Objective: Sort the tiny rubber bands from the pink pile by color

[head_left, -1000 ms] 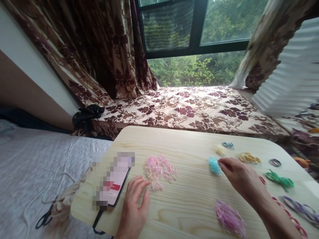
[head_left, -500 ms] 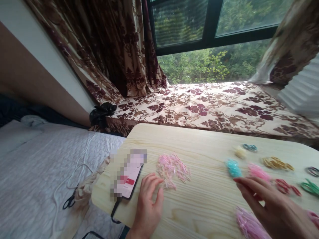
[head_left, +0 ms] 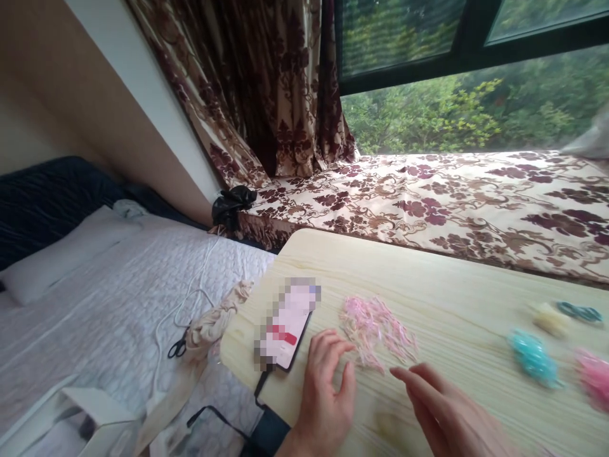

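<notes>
A loose pile of thin pink and cream strips [head_left: 375, 327] lies on the pale wooden table, shiny in places. My left hand [head_left: 329, 381] rests just left of its lower edge, fingers loosely curved and thumb apart, with nothing visible in it. Below the pile's right side hovers my right hand [head_left: 440, 406], fingers stretched toward the strips, and I see nothing held. Beside my left hand lies a phone [head_left: 297, 327] with a partly blurred screen. Toward the right are a turquoise bundle [head_left: 533, 358], a pink bundle [head_left: 594, 377], a cream bundle [head_left: 550, 319] and grey-blue bands [head_left: 579, 311].
The table [head_left: 380, 260] meets a window seat [head_left: 428, 203] with floral cloth at its far side. On the left stands a bed [head_left: 143, 273] with a white cable, beige cloth [head_left: 212, 327] and black-handled scissors [head_left: 177, 346]. A black strap [head_left: 261, 384] hangs by the phone.
My right hand has moved left, from the coloured bundles to near the pink strips. The view has turned left, so several bundles left the picture. My left hand stays beside the pile.
</notes>
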Tool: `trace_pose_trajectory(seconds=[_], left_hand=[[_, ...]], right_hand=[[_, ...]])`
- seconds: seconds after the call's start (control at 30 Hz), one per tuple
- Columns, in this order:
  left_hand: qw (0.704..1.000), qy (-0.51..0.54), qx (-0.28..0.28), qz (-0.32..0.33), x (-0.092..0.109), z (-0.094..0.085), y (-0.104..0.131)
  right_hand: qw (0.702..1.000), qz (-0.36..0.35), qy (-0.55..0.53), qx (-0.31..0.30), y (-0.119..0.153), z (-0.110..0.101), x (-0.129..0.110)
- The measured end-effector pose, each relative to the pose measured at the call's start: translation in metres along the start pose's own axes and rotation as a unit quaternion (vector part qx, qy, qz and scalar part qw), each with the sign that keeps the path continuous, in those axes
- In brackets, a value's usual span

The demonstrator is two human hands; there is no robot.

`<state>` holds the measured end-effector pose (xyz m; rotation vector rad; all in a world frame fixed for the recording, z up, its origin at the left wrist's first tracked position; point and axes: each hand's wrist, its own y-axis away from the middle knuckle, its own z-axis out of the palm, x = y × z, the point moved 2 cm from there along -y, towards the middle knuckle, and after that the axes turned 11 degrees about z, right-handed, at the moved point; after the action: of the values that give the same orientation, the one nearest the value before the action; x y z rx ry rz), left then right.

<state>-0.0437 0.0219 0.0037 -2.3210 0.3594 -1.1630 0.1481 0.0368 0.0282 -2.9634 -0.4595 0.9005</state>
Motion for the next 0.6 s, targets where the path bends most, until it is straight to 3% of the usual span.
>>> trace_pose_trajectory(seconds=[0.1, 0.4, 0.6], left_hand=[[0.999, 0.011, 0.032, -0.018, -0.003, -0.002, 0.002], [0.991, 0.074, 0.057, -0.094, -0.004, -0.007, 0.007], [0.988, 0.101, 0.048, -0.102, 0.0, -0.009, 0.004]], right_hand=[[0.998, -0.036, 0.036, -0.032, -0.018, 0.004, -0.005], [0.982, -0.103, 0.158, -0.004, -0.067, 0.019, -0.039], [0.979, -0.1, 0.179, 0.0, -0.069, 0.017, -0.029]])
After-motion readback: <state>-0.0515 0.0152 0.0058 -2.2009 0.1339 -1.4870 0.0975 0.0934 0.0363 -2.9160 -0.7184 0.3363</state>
